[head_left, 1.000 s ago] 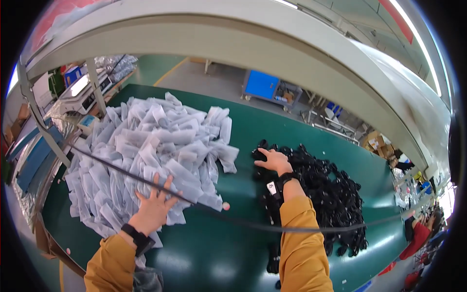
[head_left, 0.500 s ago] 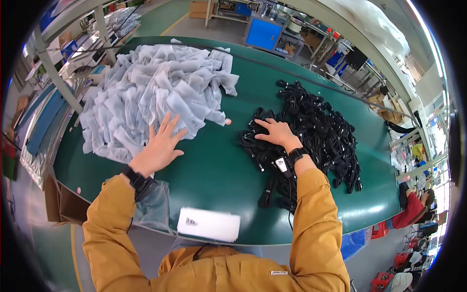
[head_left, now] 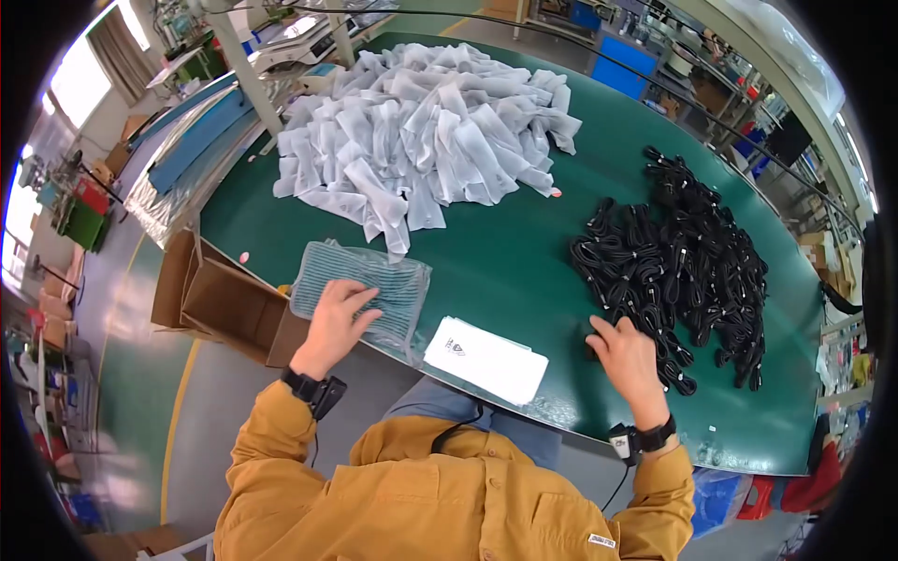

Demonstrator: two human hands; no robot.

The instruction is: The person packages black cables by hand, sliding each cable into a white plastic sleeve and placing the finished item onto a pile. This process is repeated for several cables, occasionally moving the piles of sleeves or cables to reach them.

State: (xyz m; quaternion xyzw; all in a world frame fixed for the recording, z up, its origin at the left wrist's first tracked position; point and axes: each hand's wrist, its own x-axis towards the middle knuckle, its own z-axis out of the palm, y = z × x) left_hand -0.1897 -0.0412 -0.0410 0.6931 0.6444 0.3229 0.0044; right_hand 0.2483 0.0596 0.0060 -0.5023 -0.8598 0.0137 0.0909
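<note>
My left hand (head_left: 335,323) lies with its fingers apart on the near edge of a flat, clear plastic bag (head_left: 365,273) with greenish stripes. My right hand (head_left: 627,363) is at the near left edge of a heap of coiled black cables (head_left: 692,271). Its thumb and fingers are a little apart, and I see nothing held in them. Between my hands, a stack of white paper sheets (head_left: 486,360) lies along the table's near edge. Farther back is a large pile of frosted white plastic sleeves (head_left: 430,131), their contents only dimly visible.
A green table (head_left: 486,266) carries all of this. An open cardboard box (head_left: 229,299) stands against its left edge. A metal post (head_left: 245,70) rises at the far left, and a dark cord (head_left: 524,26) crosses above the table's far side. Blue plastic (head_left: 716,500) lies below the right edge.
My left hand has left the white sleeves for the clear bag. My right hand has come off the cable heap toward the near edge. The view has turned left, showing more of the box.
</note>
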